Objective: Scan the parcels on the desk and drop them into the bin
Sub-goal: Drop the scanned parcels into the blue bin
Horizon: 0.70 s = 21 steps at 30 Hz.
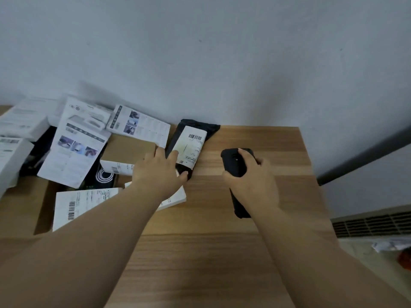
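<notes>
A black soft parcel [195, 125] with a white barcode label [191, 145] lies on the wooden desk [255, 138] near the wall. My left hand [159, 171] grips its near end, thumb under its lower corner and fingers across its left side. My right hand [252, 181] holds a black handheld scanner [234, 162] to the right of the parcel, its head pointing away from me, one finger on top. Several white boxes and labelled parcels [75, 152] are piled at the left of the desk.
A brown cardboard box [131, 150] sits in the pile, and a white flat parcel [84, 203] with a barcode lies nearest me under my left forearm. A grey wall stands behind the desk. At the right is a vent grille [373, 223]. No bin is in view.
</notes>
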Each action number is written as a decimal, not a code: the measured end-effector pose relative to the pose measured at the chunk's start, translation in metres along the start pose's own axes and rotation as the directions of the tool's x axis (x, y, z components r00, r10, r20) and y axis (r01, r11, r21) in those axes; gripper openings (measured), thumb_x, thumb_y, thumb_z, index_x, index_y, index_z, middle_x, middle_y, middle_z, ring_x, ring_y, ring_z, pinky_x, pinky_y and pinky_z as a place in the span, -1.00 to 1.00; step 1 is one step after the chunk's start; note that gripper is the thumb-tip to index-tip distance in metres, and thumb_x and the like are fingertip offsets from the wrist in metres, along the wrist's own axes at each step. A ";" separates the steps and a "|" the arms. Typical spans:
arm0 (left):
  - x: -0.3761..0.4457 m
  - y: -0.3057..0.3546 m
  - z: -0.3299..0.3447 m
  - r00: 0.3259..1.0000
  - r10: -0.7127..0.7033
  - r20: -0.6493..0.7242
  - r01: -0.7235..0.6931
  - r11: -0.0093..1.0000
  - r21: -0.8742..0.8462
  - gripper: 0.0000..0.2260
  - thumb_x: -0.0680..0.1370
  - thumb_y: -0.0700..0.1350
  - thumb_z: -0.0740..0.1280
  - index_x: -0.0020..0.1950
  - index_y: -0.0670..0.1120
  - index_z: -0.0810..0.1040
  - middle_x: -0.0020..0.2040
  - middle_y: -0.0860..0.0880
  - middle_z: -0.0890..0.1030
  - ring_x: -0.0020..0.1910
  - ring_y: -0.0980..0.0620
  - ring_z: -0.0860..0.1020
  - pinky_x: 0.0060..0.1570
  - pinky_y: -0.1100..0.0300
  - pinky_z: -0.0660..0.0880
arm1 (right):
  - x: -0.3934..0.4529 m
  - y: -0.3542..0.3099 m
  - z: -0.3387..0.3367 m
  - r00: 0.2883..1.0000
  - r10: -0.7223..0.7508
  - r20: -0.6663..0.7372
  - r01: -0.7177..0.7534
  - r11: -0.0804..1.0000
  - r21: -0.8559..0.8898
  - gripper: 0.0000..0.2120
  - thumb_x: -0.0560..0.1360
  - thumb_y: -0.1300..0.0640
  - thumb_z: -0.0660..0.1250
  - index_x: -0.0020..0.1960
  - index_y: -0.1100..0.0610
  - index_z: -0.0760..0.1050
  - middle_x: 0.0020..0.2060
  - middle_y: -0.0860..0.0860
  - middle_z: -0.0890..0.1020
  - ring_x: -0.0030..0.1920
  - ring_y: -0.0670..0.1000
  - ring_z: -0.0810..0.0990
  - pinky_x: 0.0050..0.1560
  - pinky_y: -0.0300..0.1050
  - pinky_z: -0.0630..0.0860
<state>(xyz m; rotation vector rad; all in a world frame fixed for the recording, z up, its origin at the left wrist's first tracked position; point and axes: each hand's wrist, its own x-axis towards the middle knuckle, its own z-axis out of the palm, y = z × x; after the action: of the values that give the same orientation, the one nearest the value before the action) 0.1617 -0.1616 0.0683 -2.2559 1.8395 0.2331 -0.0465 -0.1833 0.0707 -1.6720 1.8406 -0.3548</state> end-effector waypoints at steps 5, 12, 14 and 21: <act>0.044 0.013 0.025 0.996 -0.052 0.071 0.053 0.999 -0.007 -0.40 0.58 0.32 0.08 0.53 0.04 0.15 0.42 -0.11 0.30 0.37 -0.14 0.32 0.13 -0.01 0.41 | 0.043 0.003 0.027 0.998 0.033 0.061 -0.032 0.999 -0.022 -0.32 0.46 -0.20 0.35 0.53 -0.26 0.20 0.38 0.03 0.27 0.24 0.17 0.48 0.09 0.04 0.51; 0.098 0.027 0.069 0.985 -0.092 0.149 0.116 0.980 -0.162 -0.32 0.55 0.34 0.16 0.56 0.06 0.05 0.40 -0.20 0.24 0.35 -0.21 0.30 0.20 -0.08 0.37 | 0.084 0.016 0.069 0.996 0.039 0.078 -0.041 0.999 0.027 -0.34 0.48 -0.21 0.35 0.53 -0.26 0.20 0.41 0.04 0.28 0.29 0.13 0.43 0.16 0.08 0.49; 0.108 0.026 0.081 0.984 -0.098 0.147 0.121 0.980 -0.159 -0.30 0.53 0.37 0.17 0.56 0.10 0.03 0.42 -0.20 0.21 0.36 -0.22 0.27 0.23 -0.09 0.35 | 0.092 0.022 0.076 0.995 0.038 0.091 -0.039 0.999 0.012 -0.33 0.48 -0.21 0.35 0.53 -0.26 0.19 0.40 0.05 0.28 0.29 0.13 0.43 0.15 0.08 0.50; 0.104 0.033 0.109 0.991 -0.127 0.044 0.132 0.982 -0.137 -0.26 0.51 0.38 0.17 0.58 0.16 -0.03 0.54 -0.23 0.04 0.50 -0.30 0.06 0.45 -0.19 0.11 | 0.112 0.036 0.087 0.991 0.055 0.122 -0.055 0.998 -0.006 -0.32 0.49 -0.22 0.34 0.54 -0.28 0.15 0.36 0.07 0.28 0.25 0.16 0.45 0.15 0.13 0.52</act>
<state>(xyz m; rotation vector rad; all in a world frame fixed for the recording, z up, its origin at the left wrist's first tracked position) 0.1521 -0.2368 -0.0664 -2.4379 1.6993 0.3873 -0.0242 -0.2678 -0.0467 -1.6050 1.7932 -0.2218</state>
